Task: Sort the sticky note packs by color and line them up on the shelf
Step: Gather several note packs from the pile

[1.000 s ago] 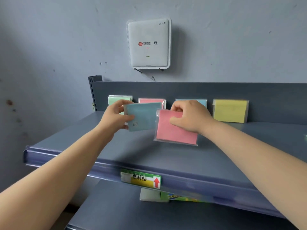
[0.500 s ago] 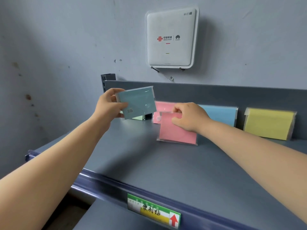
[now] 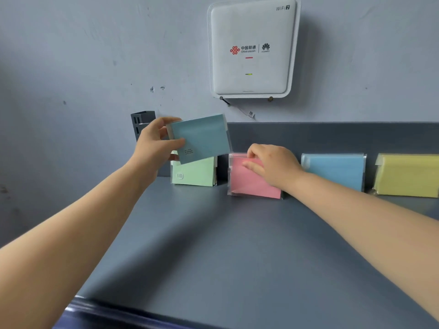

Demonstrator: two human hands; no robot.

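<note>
My left hand (image 3: 155,143) grips a blue-green sticky note pack (image 3: 202,137) by its left edge, tilted and held in the air above a green pack (image 3: 197,173) that leans on the shelf's back panel. My right hand (image 3: 273,166) pinches the top edge of a pink pack (image 3: 249,182), which stands on the grey shelf (image 3: 213,245) against the back panel. To the right along the panel lean a blue pack (image 3: 337,170) and a yellow pack (image 3: 408,175).
A white WiFi box (image 3: 251,48) hangs on the wall above the shelf, with a thin cable below it. A dark slotted upright post (image 3: 141,122) stands at the shelf's back left corner. The shelf's front lip (image 3: 95,314) runs along the bottom.
The view has moved closer to the shelf. My right hand has carried the pink pack back to the panel and stood it there. My left hand has lifted the blue-green pack slightly higher.
</note>
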